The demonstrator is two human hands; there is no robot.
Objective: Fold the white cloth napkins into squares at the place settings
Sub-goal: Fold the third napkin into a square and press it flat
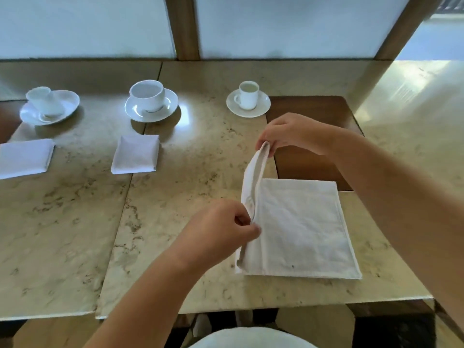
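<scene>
A white cloth napkin (301,227) lies on the marble table (175,197) in front of me, its right part flat and its left edge lifted off the surface. My left hand (221,229) pinches the near end of that raised edge. My right hand (288,134) pinches the far end, held higher above the table. Two other napkins lie folded: a square one (136,154) in the middle and another (25,156) at the far left, partly cut off by the frame.
Three white cups on saucers stand in a row at the back: left (49,105), middle (150,100), right (248,99). A dark wooden inlay (313,116) lies under my right hand. The table's front edge (226,310) is near me.
</scene>
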